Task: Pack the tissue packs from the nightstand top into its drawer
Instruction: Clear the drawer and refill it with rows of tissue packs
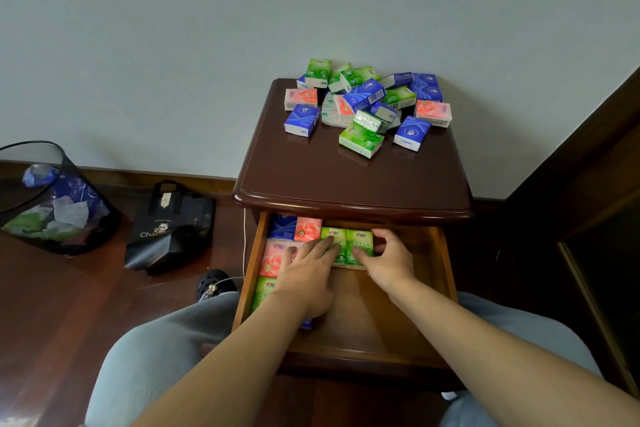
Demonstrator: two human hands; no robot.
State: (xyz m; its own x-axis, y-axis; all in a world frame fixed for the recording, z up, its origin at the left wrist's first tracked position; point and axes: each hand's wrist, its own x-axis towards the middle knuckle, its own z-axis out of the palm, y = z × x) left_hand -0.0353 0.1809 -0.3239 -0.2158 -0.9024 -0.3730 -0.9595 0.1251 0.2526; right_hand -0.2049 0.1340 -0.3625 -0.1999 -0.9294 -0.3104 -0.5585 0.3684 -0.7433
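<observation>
From the head camera, looking down, a dark wooden nightstand stands against a pale wall, and its drawer is pulled out toward the person's knees. A loose pile of tissue packs in green, blue and pink lies on the back half of the surface, some flat and some tipped against one another; a green pack sits at the front edge of the pile. Inside the drawer, packs lie flat along the left side and back: a blue pack in the back left corner, a pink pack just beside it, and more pink and green ones nearer the front on the left. Two green packs lie side by side near the back middle. The left hand rests with straight fingers spread over the left of these two and the neighbouring pink pack. The right hand grips the right one, thumb on its near side and fingers curled round its far edge. On the wooden floor to the left stand a black mesh waste bin holding scraps and a black bag.
</observation>
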